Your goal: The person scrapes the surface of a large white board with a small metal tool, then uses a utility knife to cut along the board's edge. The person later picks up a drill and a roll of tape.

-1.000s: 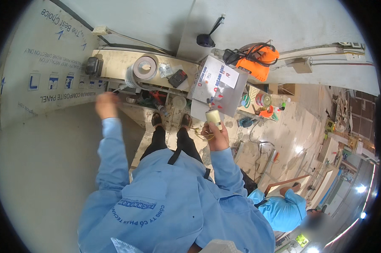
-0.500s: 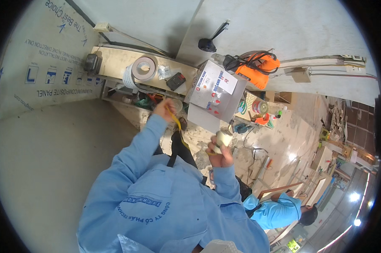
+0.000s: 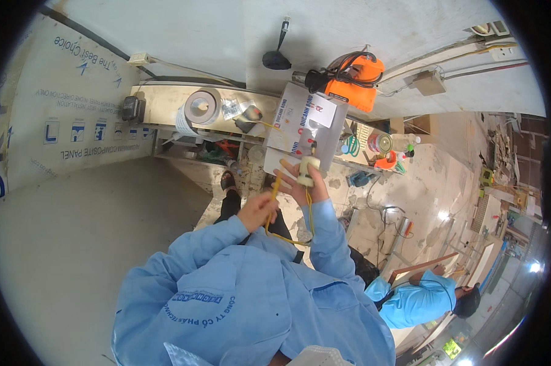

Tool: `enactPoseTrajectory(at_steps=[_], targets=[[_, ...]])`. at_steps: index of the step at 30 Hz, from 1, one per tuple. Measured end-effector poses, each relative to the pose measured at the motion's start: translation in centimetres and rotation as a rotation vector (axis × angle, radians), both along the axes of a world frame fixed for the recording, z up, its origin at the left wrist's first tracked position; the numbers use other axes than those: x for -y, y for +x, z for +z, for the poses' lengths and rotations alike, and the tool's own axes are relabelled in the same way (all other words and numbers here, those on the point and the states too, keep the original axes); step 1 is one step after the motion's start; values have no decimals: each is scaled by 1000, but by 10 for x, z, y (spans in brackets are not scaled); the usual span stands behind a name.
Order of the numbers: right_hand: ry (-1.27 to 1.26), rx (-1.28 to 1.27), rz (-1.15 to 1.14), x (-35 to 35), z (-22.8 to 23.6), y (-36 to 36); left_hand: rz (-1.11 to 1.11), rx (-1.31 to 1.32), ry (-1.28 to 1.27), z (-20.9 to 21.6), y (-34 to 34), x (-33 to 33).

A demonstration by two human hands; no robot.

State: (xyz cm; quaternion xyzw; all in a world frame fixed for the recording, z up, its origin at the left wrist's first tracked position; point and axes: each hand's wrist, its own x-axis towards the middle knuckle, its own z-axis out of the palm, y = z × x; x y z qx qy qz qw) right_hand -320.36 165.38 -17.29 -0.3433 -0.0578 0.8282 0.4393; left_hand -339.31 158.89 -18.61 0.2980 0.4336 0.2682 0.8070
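My right hand (image 3: 301,190), above the floor just in front of a cardboard box (image 3: 287,116), holds a cream, block-like piece (image 3: 309,171) with a dark, narrow tip pointing away from me. Some fingers of that hand stretch out to the left. A thin yellow cord (image 3: 311,222) hangs from the piece and loops low toward my left hand (image 3: 258,210). My left hand is closed around a yellow length of this cord or strip, whose flat upper part (image 3: 276,183) stands up near my right fingertips. What the left fingers cover is hidden.
The bench (image 3: 165,97) ahead carries a roll of edging tape (image 3: 201,107) and a battery pack (image 3: 248,119). An orange power tool (image 3: 355,82) rests behind the box. Cans (image 3: 379,144) stand at the right. A person in light blue (image 3: 419,299) works at the lower right.
My left hand has come down and nearer to me, with the yellow cord in it. My right hand has risen toward the box and tilted the cream piece. The view has shifted slightly.
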Motion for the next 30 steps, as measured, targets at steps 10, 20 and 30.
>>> enactPoseTrajectory(at_steps=[10,20,30], targets=[[186,405,94,-41,32,37,-643,-320,448,-73,-26,9],[202,829,-32,47,77,34,-183,-1507,573,-241,-62,-188],[-21,748,-168,104,97,-3,-420,-1702,294,-308,-12,-264]])
